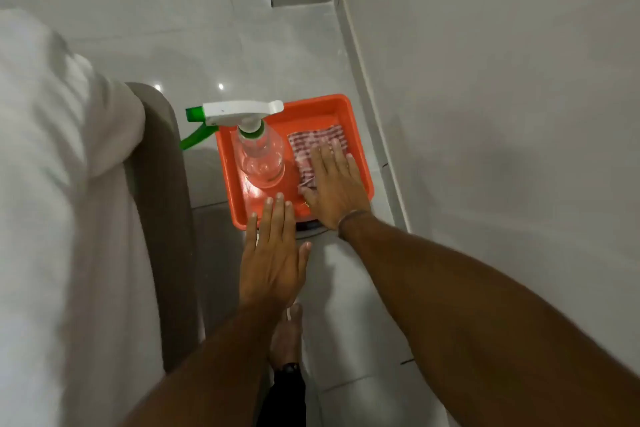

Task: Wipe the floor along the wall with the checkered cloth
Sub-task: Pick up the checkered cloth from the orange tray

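Two hands reach toward the orange tray (360, 163) on the floor.
Right hand (334, 189) lies flat, fingers spread, on the checkered cloth (311, 146); left hand (273, 253) hovers open. Soft, light cloth: pinch an edge.

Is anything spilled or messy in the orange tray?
Nothing stands out. The spray bottle stands upright in the orange tray, the checkered cloth lies folded beside it under the right hand, and no spill shows on the floor.

Both hands flat, left hand (272, 253) nearer, right hand (334, 184)
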`<state>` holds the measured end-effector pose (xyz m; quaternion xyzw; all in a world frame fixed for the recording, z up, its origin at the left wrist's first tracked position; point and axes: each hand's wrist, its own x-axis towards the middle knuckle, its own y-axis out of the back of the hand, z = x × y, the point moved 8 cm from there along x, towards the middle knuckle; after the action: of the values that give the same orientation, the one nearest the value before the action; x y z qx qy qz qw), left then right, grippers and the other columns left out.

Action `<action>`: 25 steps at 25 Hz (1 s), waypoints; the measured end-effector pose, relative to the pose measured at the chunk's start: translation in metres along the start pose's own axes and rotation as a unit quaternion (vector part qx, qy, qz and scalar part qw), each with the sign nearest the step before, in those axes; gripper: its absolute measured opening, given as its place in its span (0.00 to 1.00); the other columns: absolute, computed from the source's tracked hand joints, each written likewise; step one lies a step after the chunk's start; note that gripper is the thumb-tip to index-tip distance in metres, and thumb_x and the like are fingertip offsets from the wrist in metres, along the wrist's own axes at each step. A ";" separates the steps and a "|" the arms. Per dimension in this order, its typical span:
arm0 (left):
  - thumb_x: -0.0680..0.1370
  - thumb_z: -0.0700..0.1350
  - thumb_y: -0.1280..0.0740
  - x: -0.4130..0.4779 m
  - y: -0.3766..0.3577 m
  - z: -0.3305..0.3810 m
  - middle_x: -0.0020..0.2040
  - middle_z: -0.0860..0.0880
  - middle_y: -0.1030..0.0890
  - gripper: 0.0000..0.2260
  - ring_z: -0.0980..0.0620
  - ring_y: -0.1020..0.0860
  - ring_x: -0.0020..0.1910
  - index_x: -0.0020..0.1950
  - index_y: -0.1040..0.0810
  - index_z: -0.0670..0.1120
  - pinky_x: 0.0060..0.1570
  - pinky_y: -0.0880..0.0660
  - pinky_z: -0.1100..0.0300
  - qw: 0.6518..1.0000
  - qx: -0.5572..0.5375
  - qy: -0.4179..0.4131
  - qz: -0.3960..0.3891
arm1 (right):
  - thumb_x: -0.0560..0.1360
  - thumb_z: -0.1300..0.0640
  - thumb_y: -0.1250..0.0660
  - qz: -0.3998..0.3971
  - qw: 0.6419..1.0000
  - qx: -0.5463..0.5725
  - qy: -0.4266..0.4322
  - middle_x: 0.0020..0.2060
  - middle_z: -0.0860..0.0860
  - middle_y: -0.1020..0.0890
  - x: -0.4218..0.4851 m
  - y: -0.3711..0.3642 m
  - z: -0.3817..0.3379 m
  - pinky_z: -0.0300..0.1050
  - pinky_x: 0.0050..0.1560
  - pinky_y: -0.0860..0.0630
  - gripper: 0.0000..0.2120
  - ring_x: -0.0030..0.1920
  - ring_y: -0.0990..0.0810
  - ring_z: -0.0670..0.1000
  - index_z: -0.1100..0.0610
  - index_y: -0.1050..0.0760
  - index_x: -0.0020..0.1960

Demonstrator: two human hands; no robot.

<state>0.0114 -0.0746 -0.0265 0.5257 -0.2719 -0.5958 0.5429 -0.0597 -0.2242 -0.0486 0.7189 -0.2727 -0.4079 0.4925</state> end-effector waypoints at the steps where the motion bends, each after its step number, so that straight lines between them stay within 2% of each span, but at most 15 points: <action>1: 0.87 0.58 0.47 0.008 -0.010 -0.006 0.89 0.38 0.44 0.34 0.39 0.47 0.90 0.88 0.44 0.39 0.88 0.52 0.39 1.000 0.002 0.001 -0.008 | 0.84 0.38 0.42 -0.030 0.999 -0.001 -0.012 0.86 0.59 0.54 0.013 -0.014 0.001 0.64 0.85 0.56 0.42 0.86 0.57 0.61 0.56 0.59 0.86; 4: 0.87 0.60 0.50 0.020 -0.025 -0.018 0.90 0.40 0.48 0.36 0.40 0.51 0.90 0.89 0.48 0.40 0.88 0.58 0.41 0.999 0.000 0.008 -0.038 | 0.80 0.36 0.36 -0.125 0.992 0.011 -0.030 0.86 0.58 0.59 0.034 -0.036 0.009 0.67 0.84 0.59 0.49 0.85 0.62 0.65 0.53 0.62 0.86; 6: 0.86 0.61 0.52 0.023 -0.034 -0.019 0.91 0.40 0.50 0.37 0.41 0.54 0.90 0.89 0.51 0.41 0.88 0.59 0.42 0.998 0.000 0.010 -0.058 | 0.80 0.42 0.31 -0.162 0.986 -0.009 -0.023 0.86 0.58 0.59 0.038 -0.045 0.009 0.68 0.84 0.55 0.50 0.85 0.60 0.67 0.53 0.62 0.86; 8: 0.85 0.63 0.56 0.025 -0.036 -0.022 0.91 0.41 0.52 0.38 0.42 0.55 0.90 0.90 0.53 0.42 0.89 0.59 0.42 0.998 0.003 0.013 -0.069 | 0.82 0.50 0.32 -0.157 0.987 -0.018 -0.020 0.86 0.59 0.56 0.040 -0.043 0.008 0.69 0.84 0.51 0.46 0.85 0.57 0.69 0.53 0.61 0.86; 10: 0.84 0.63 0.59 0.028 -0.035 -0.023 0.91 0.41 0.52 0.39 0.42 0.56 0.90 0.90 0.54 0.42 0.89 0.58 0.41 0.997 -0.001 0.021 -0.074 | 0.85 0.53 0.34 -0.135 0.990 -0.040 -0.026 0.86 0.60 0.52 0.043 -0.038 0.005 0.70 0.82 0.45 0.41 0.85 0.53 0.70 0.54 0.58 0.86; 13: 0.84 0.63 0.56 0.032 -0.037 -0.020 0.91 0.41 0.54 0.39 0.42 0.57 0.90 0.90 0.55 0.42 0.89 0.58 0.41 0.996 -0.023 0.033 -0.073 | 0.85 0.56 0.35 -0.096 0.992 -0.074 -0.024 0.84 0.61 0.43 0.045 -0.031 0.003 0.69 0.75 0.31 0.34 0.82 0.41 0.70 0.57 0.49 0.85; 15: 0.86 0.63 0.54 0.033 -0.040 -0.019 0.91 0.41 0.56 0.38 0.42 0.58 0.90 0.90 0.57 0.43 0.88 0.60 0.42 0.996 -0.024 0.039 -0.072 | 0.86 0.54 0.35 -0.067 0.994 -0.084 -0.003 0.79 0.61 0.32 0.049 -0.017 0.005 0.65 0.69 0.23 0.27 0.76 0.29 0.67 0.56 0.40 0.81; 17: 0.87 0.62 0.51 0.032 -0.039 -0.017 0.91 0.41 0.55 0.37 0.42 0.57 0.90 0.90 0.56 0.42 0.89 0.58 0.41 0.997 -0.011 0.036 -0.061 | 0.86 0.53 0.37 -0.017 0.998 -0.062 0.000 0.69 0.58 0.20 0.054 0.008 0.011 0.59 0.61 0.18 0.17 0.66 0.18 0.62 0.54 0.28 0.74; 19: 0.86 0.61 0.50 0.029 -0.033 -0.013 0.91 0.40 0.52 0.37 0.40 0.54 0.90 0.90 0.53 0.41 0.88 0.56 0.40 0.998 -0.009 0.036 -0.048 | 0.86 0.53 0.38 0.031 0.999 -0.029 -0.010 0.64 0.56 0.15 0.051 0.035 0.016 0.57 0.56 0.18 0.13 0.61 0.15 0.60 0.54 0.22 0.68; 22: 0.86 0.60 0.48 0.014 -0.022 0.009 0.90 0.39 0.50 0.37 0.39 0.52 0.90 0.89 0.49 0.39 0.88 0.53 0.40 0.999 -0.005 0.026 -0.022 | 0.84 0.56 0.34 0.093 0.994 0.042 -0.030 0.65 0.54 0.16 0.020 0.076 0.023 0.57 0.55 0.18 0.15 0.62 0.16 0.61 0.53 0.22 0.70; 25: 0.87 0.60 0.48 -0.012 -0.025 0.043 0.91 0.40 0.51 0.36 0.40 0.53 0.90 0.89 0.50 0.40 0.89 0.54 0.41 1.000 0.002 0.016 -0.013 | 0.80 0.60 0.29 0.166 0.980 0.107 -0.037 0.64 0.55 0.15 -0.038 0.109 0.040 0.56 0.54 0.16 0.19 0.60 0.15 0.61 0.55 0.21 0.71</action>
<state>-0.0391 -0.0677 -0.0318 0.5393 -0.2574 -0.5940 0.5386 -0.1122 -0.2534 0.0580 0.6966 -0.4483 -0.3155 0.4629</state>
